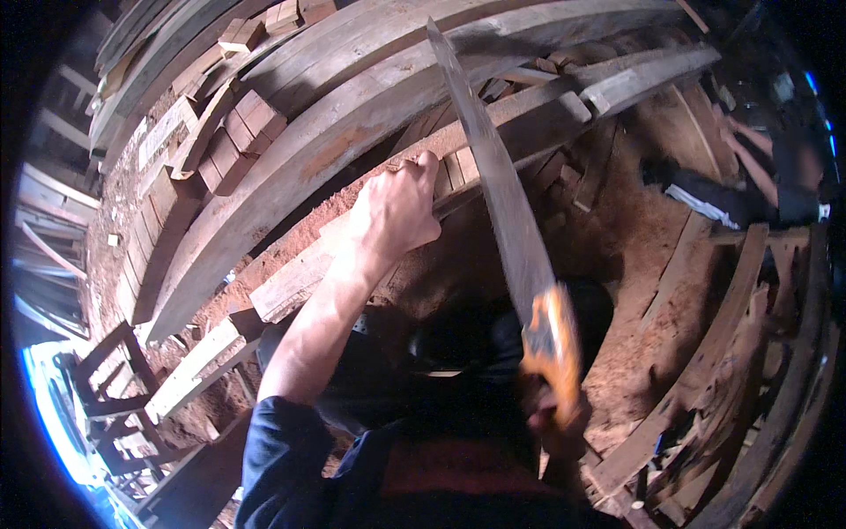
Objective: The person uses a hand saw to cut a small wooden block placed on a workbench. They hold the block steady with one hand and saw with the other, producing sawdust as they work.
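A handsaw (pixel 504 198) with a long grey blade and an orange-yellow handle slants up across the middle of the view, its tip toward the far beams. In the shadow at the handle's lower end is my right hand (pixel 553 413), closed around the grip. My left hand (pixel 397 207) rests with curled fingers on a pale wooden plank (pixel 295 284), whose covered part I cannot see. Just right of that hand, the blade passes over short wood pieces (pixel 458 166); whether its teeth touch them, I cannot tell.
Large curved beams (pixel 352 115) span the far side, with stacked wood blocks (pixel 242 137) at the left. Sawdust (pixel 626 353) covers the ground. More curved timbers (pixel 705 379) lie at the right, where another person (pixel 775 167) sits.
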